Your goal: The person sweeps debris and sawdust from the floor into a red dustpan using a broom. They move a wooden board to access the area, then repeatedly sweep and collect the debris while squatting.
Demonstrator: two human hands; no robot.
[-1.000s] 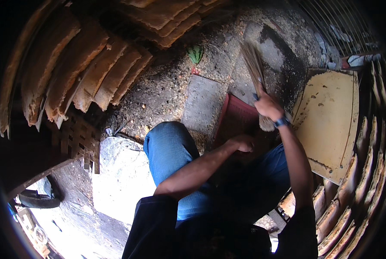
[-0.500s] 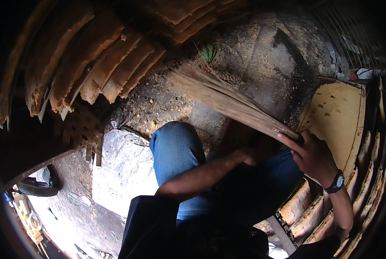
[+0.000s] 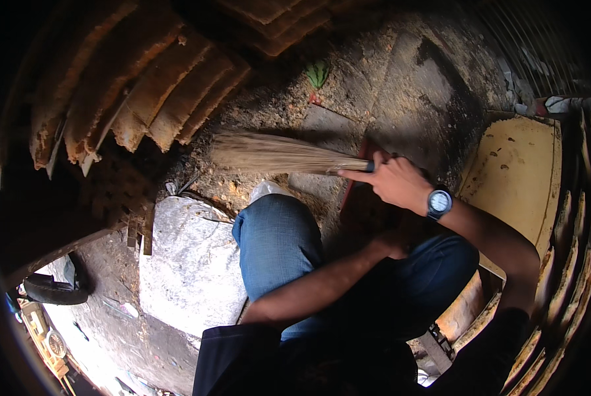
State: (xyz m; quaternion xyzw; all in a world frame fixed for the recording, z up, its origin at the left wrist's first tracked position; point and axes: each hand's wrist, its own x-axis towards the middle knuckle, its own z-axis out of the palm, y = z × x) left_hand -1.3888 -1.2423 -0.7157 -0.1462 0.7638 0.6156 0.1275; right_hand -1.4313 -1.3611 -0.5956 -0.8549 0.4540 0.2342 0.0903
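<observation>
Nearest, between two bent knees in blue denim (image 3: 279,234), the left hand (image 3: 396,247) sits low in deep shadow; whether its fingers are closed on anything, I cannot tell. Beside it, a dark red, flat, tray-like dustpan (image 3: 352,193) lies largely in shade, its edge reaching up past the broom. To the left of the knees, a bright white, crinkled sheet (image 3: 190,261) covers part of the floor. Just beyond the dustpan, the right hand (image 3: 400,183), with a dark-strapped, round-faced wristwatch (image 3: 439,201), is curled around the dark-banded grip of a long broom of tan, fine bristles (image 3: 279,152), index finger stretched along the base of the bristles. The broom points left, beyond the nearer knee, its blurred, fanned end over the littered, dark grey floor (image 3: 401,125). To the right leans or lies a stained, yellowish rectangular panel (image 3: 515,178). Farther off, brown, curved, rough-edged boards (image 3: 157,89) overhang at upper left, and a small green-striped object (image 3: 317,74) lies amid pale debris.
</observation>
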